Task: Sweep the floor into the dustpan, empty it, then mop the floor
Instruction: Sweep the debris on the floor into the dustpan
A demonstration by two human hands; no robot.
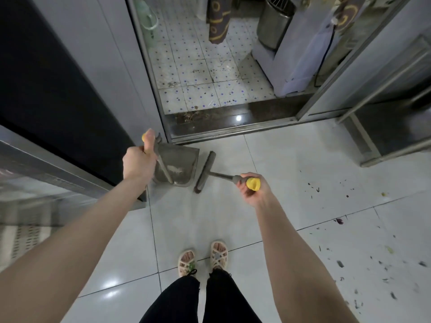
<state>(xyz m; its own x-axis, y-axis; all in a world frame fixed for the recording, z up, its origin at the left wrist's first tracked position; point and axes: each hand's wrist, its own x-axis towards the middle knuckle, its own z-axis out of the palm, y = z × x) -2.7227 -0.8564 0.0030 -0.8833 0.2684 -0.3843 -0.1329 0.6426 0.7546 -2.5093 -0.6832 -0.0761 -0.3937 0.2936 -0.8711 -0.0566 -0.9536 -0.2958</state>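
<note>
Right hand (250, 191), flat broom (205, 172), grey dustpan (182, 159)

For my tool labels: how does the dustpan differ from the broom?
The dustpan is a wide scoop with pale dust inside; the broom ends in a narrow bar head. The left hand grips the dustpan, the right hand the broom. Both are grey with yellow handle ends.

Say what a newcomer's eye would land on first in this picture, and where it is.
The left hand grips the handle of a grey dustpan by the doorway, and the right hand holds a broom whose head sits beside the dustpan. Dark scraps lie scattered over the white floor at the right.
</note>
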